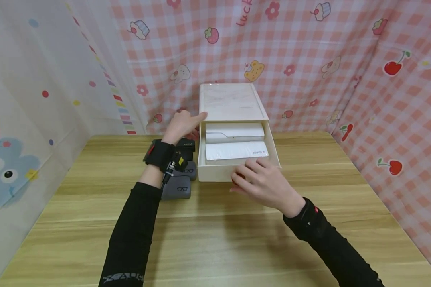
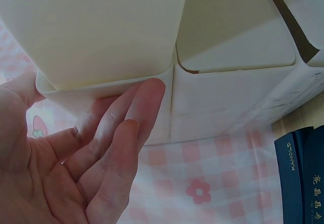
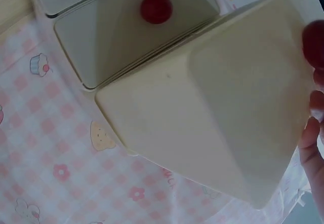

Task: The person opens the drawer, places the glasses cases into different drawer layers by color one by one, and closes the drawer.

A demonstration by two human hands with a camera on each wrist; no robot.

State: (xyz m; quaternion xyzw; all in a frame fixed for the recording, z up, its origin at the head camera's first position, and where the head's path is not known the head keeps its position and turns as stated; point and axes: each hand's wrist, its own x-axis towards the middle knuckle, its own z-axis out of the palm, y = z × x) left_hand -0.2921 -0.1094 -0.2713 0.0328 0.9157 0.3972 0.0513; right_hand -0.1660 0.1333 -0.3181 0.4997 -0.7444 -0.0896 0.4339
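Observation:
A white drawer unit stands at the back of the table with its top drawer pulled out. Inside the drawer lie two white packages, the front package printed KANOLD. My right hand is at the drawer front, fingers curled around its round red knob, mostly hidden by the hand in the head view. My left hand rests on the unit's left side, thumb over the top edge. In the left wrist view, its slightly bent fingers lie along the side wall.
Left of the unit are grey glasses cases and dark boxes with KANOLD lettering. A lower drawer with another red knob shows beneath the open one. A pink checked cloth hangs close behind the unit.

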